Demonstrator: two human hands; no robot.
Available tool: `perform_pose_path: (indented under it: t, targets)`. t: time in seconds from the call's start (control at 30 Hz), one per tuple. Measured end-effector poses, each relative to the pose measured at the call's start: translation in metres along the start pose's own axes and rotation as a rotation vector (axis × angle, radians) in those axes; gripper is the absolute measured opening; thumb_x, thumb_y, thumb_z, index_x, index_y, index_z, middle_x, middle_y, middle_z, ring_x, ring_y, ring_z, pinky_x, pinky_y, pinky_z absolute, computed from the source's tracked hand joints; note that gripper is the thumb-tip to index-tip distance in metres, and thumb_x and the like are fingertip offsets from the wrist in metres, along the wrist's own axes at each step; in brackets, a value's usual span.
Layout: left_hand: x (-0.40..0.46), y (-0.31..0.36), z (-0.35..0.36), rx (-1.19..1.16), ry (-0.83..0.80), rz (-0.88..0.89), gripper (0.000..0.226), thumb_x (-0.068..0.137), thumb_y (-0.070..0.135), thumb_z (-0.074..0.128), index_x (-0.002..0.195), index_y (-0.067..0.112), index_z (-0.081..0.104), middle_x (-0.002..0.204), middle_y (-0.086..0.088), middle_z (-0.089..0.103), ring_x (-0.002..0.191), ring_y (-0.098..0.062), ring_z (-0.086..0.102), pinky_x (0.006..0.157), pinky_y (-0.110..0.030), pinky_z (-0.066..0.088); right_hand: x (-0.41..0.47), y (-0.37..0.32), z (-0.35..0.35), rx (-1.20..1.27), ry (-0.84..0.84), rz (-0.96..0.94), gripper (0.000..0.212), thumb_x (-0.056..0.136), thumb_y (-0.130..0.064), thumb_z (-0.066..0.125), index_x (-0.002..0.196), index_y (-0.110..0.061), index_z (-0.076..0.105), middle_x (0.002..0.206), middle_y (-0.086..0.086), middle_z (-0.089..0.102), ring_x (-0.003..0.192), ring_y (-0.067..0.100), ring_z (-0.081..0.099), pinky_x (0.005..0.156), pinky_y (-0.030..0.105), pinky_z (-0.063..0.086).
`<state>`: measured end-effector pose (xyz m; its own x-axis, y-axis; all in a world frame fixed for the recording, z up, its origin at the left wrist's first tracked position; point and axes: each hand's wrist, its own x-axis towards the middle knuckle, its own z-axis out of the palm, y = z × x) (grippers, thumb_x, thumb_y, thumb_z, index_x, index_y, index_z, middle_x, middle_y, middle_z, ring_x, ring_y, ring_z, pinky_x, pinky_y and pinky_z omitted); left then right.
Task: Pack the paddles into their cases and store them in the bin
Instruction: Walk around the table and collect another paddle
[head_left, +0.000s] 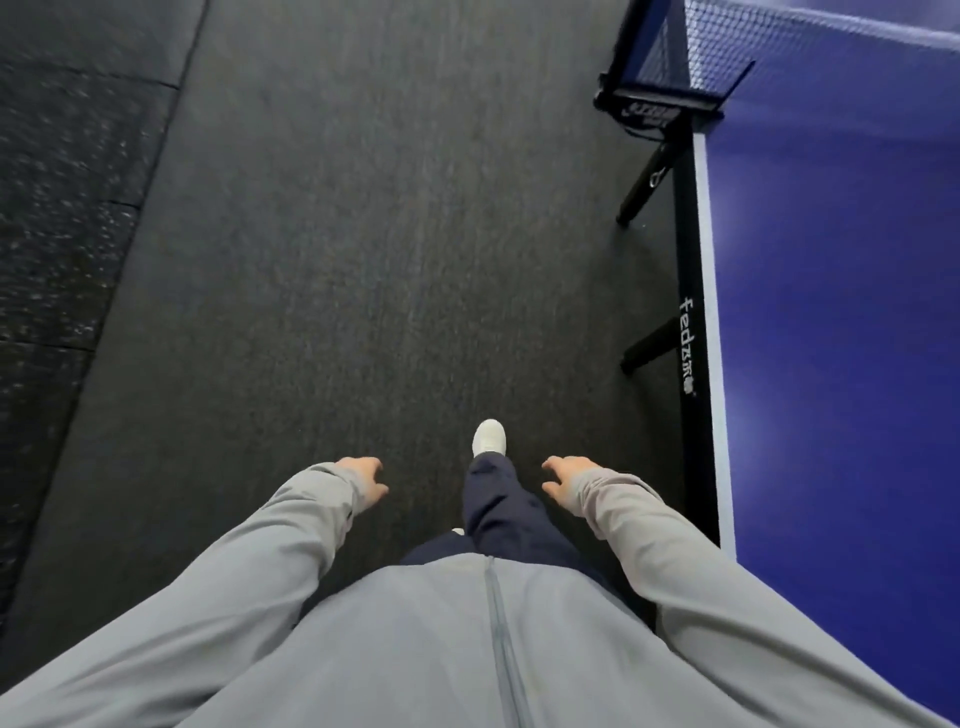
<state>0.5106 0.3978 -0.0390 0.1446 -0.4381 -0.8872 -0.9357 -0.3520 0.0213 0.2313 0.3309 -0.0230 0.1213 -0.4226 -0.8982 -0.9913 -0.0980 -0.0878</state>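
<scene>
Your grey zip jacket (467, 649); your left hand (366, 480) and right hand (563, 478), loosely curled, holding nothing, left of the blue table-tennis table (831, 312); no containers visible.

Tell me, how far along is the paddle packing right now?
Nothing shows as done: no paddles, cases or bin are in view. Nothing is in hand either; the left hand and right hand are both empty with loose fingers, beside the blue table over dark floor. Whether any packing remains cannot be told from here.
</scene>
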Motion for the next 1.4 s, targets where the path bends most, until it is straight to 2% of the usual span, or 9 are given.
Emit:
perform_pose_path:
  t: [0.17,0.47,0.63,0.87,1.07,1.23,1.4]
  targets:
    - [0.031,0.022,-0.078,-0.035,0.037,-0.030,0.046,0.095,0.034,0.047,0.137,0.016,0.043,0.140,-0.006,0.049,0.129,-0.024,0.045,0.106,-0.030,0.035,0.045,-0.004,-0.081,-0.035,0.012,-0.033,0.043,0.093,-0.032,0.042,0.133,-0.019,0.041,0.137,0.007,0.046,0.124,0.027,0.047,0.104,0.037,0.038]
    - [0.095,0.059,-0.218,-0.116,0.179,0.033,0.044,0.094,0.033,0.048,0.134,0.015,0.044,0.134,-0.009,0.054,0.125,-0.027,0.048,0.103,-0.032,0.037,0.108,-0.018,-0.218,-0.089,0.082,-0.010,0.042,0.095,-0.032,0.041,0.134,-0.018,0.041,0.135,0.008,0.050,0.122,0.028,0.049,0.103,0.038,0.040]
    - [0.140,0.037,-0.286,-0.121,0.127,0.026,0.041,0.092,0.034,0.047,0.128,0.015,0.049,0.128,-0.009,0.057,0.119,-0.029,0.052,0.100,-0.036,0.040,0.151,-0.056,-0.278,-0.106,0.054,-0.011,0.043,0.095,-0.031,0.041,0.135,-0.017,0.040,0.137,0.008,0.048,0.124,0.028,0.048,0.104,0.038,0.039]
    - [0.210,-0.012,-0.414,-0.065,0.119,0.011,0.048,0.093,0.034,0.049,0.136,0.014,0.042,0.136,-0.009,0.052,0.126,-0.026,0.047,0.104,-0.033,0.037,0.205,-0.141,-0.385,-0.049,0.103,-0.023,0.041,0.095,-0.031,0.040,0.134,-0.016,0.041,0.136,0.009,0.048,0.123,0.028,0.048,0.104,0.039,0.039]
    - [0.258,-0.021,-0.511,-0.007,0.113,0.031,0.047,0.095,0.034,0.048,0.137,0.014,0.042,0.137,-0.009,0.051,0.127,-0.027,0.046,0.105,-0.033,0.036,0.239,-0.192,-0.471,0.059,0.152,-0.062,0.042,0.095,-0.029,0.041,0.135,-0.016,0.040,0.135,0.008,0.049,0.124,0.028,0.047,0.103,0.039,0.038]
    - [0.303,0.000,-0.584,0.062,0.069,0.054,0.047,0.094,0.034,0.047,0.137,0.014,0.041,0.136,-0.008,0.052,0.126,-0.025,0.048,0.105,-0.033,0.036,0.272,-0.188,-0.534,0.155,0.096,0.012,0.041,0.091,-0.031,0.040,0.130,-0.017,0.044,0.132,0.009,0.050,0.121,0.030,0.049,0.101,0.041,0.040]
    - [0.353,0.045,-0.676,0.105,0.109,0.087,0.046,0.094,0.034,0.047,0.135,0.013,0.043,0.134,-0.008,0.053,0.124,-0.026,0.049,0.104,-0.032,0.038,0.316,-0.165,-0.609,0.208,0.085,0.075,0.041,0.092,-0.032,0.043,0.131,-0.018,0.043,0.134,0.008,0.049,0.122,0.029,0.048,0.102,0.040,0.040]
